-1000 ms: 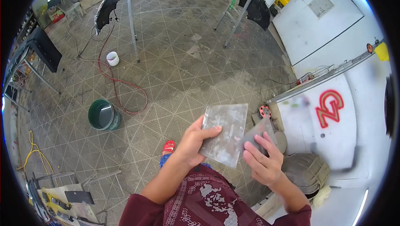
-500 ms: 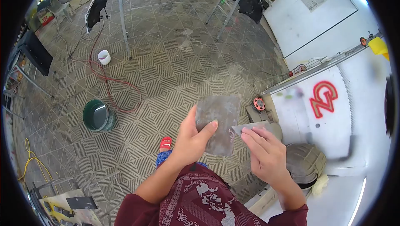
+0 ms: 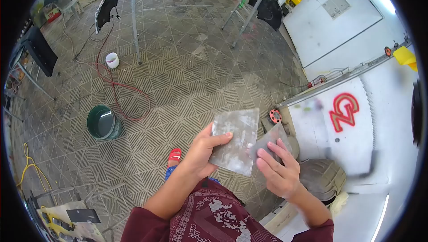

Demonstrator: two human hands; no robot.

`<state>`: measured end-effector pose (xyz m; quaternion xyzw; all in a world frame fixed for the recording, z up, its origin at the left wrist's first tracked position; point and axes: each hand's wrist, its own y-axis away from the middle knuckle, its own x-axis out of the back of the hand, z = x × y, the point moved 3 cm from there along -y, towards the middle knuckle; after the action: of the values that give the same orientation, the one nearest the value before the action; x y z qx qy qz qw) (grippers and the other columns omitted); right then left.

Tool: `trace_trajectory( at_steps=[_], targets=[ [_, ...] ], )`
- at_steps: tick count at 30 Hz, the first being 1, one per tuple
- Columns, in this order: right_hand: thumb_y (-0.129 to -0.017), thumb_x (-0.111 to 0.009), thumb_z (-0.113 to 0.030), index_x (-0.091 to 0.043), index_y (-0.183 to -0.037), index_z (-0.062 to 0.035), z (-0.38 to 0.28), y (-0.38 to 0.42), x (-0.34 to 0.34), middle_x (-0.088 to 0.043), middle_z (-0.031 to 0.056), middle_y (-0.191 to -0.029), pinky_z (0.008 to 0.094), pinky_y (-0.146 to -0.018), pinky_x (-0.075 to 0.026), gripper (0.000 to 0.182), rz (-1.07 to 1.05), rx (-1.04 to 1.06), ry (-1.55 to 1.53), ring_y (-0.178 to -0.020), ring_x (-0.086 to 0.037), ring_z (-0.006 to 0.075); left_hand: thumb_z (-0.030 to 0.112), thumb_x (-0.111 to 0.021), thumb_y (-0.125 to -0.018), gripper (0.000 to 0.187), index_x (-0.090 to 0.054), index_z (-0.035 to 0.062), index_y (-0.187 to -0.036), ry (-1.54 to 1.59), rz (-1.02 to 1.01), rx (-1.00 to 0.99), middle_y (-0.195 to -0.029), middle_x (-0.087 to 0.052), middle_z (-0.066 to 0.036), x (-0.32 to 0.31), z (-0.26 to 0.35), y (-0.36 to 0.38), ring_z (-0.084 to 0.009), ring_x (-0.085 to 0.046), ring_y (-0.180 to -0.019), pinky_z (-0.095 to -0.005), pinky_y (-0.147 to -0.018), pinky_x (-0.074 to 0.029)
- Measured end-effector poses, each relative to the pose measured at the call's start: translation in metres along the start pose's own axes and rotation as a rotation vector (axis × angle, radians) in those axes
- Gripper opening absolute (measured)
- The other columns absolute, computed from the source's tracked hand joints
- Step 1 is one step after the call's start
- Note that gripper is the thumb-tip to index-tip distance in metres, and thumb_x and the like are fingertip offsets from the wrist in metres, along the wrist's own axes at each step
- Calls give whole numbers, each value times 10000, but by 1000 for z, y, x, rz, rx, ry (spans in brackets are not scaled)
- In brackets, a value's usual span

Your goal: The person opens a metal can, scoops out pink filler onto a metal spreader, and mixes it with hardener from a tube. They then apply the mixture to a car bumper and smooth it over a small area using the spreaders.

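Observation:
My left hand (image 3: 203,150) grips a flat, rectangular grey plate (image 3: 236,141) with whitish smears, its thumb lying across the face. In my right hand (image 3: 281,170) is a thin, flat grey putty spreader (image 3: 272,137), held with the fingers laid over its face. The spreader is tilted, its lower left corner close to the plate's right edge, where a small pinkish smear (image 3: 249,150) shows. Both pieces are held in front of my torso, above the patterned floor.
A green bucket (image 3: 117,131) and a white tub (image 3: 112,60) stand on the floor left, near a red hose (image 3: 113,84). A metal stand (image 3: 136,32) holds a dark panel ahead. A backpack (image 3: 323,179) sits right, beside a white painted panel (image 3: 365,153).
The spreader has turned so that more of its face shows, and its tip points upward. The plate has tilted and moved slightly down, catching more light.

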<state>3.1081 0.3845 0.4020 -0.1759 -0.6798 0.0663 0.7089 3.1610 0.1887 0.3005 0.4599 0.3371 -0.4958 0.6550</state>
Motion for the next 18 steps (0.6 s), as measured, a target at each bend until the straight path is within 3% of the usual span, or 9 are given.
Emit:
trace_trajectory(
  at_steps=[3, 5, 9, 11, 18],
  targets=[
    [-808, -656, -27, -715, -1187, -67, 18, 25, -12, -718, 80, -1251, 546, -1065, -486, 385, -27, 46, -11, -1142, -654, 372, 1, -617, -936, 477, -470, 7, -1390, 151, -5, 105, -1220, -647, -145, 1, -1, 3, -237, -676, -1080, -413, -907, -591],
    [-794, -637, 26, -708, -1185, -40, 28, 33, -10, -719, 103, -1243, 558, -1057, -489, 403, 140, -112, -82, -1121, -664, 397, 18, -636, -945, 458, -471, 32, -1371, 80, -7, -6, -1194, -649, -120, 0, 3, 4, -219, -691, -1049, -413, -924, -591],
    [-801, -619, 39, -703, -1173, -21, 20, 7, 9, -722, 123, -1228, 543, -1026, -511, 386, 218, -230, -189, -1107, -676, 396, 19, -635, -952, 479, -452, 8, -1395, -88, 31, -118, -1209, -643, -125, -14, 4, 8, -208, -680, -1053, -390, -937, -571],
    [-783, -637, 29, -702, -1176, -30, 15, -4, 15, -724, 109, -1215, 499, -983, -541, 403, 67, -220, -142, -1098, -678, 356, 24, -629, -964, 483, -440, -28, -1405, -304, 29, -328, -1227, -635, -126, -20, 2, 11, -187, -653, -1074, -354, -957, -536],
    [-771, -665, -42, -715, -1167, -60, -7, -5, 21, -714, 77, -1227, 479, -939, -555, 400, -143, -135, 50, -1065, -671, 308, 29, -622, -970, 454, -453, -57, -1382, -618, 86, -403, -1238, -631, -126, -27, -4, 16, -167, -613, -1115, -330, -974, -504]
  ],
)
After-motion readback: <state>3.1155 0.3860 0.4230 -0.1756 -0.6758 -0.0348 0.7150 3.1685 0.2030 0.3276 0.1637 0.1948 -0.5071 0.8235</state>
